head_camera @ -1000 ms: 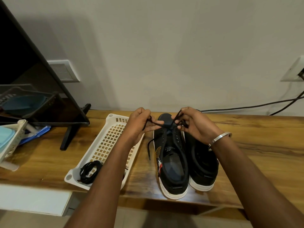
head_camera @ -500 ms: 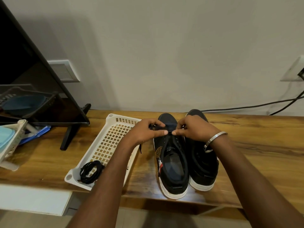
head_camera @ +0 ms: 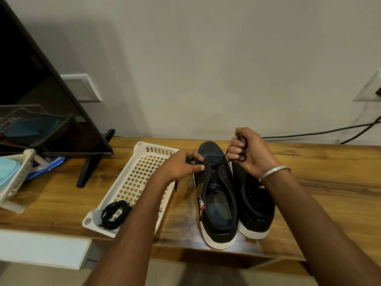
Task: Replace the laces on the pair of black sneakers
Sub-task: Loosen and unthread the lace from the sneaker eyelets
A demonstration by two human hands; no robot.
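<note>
Two black sneakers with white soles stand side by side on the wooden table, heels toward me: the left sneaker (head_camera: 215, 195) and the right sneaker (head_camera: 255, 207). A black lace (head_camera: 218, 165) runs across the left sneaker's front eyelets. My left hand (head_camera: 181, 167) pinches one end of it at the shoe's left edge. My right hand (head_camera: 247, 153) grips the other end, looped round its fingers and raised above the shoes. A coiled black lace (head_camera: 114, 213) lies in the white basket (head_camera: 142, 162).
A dark monitor on a stand (head_camera: 51, 100) fills the left. A small white rack with blue items (head_camera: 12, 174) sits at the far left. Black cables (head_camera: 321, 132) run along the wall to a socket. The table's front edge (head_camera: 185, 247) is close to me.
My right hand has lifted up and to the right, pulling the lace taut from the left sneaker. My left hand stays at the shoe's left edge.
</note>
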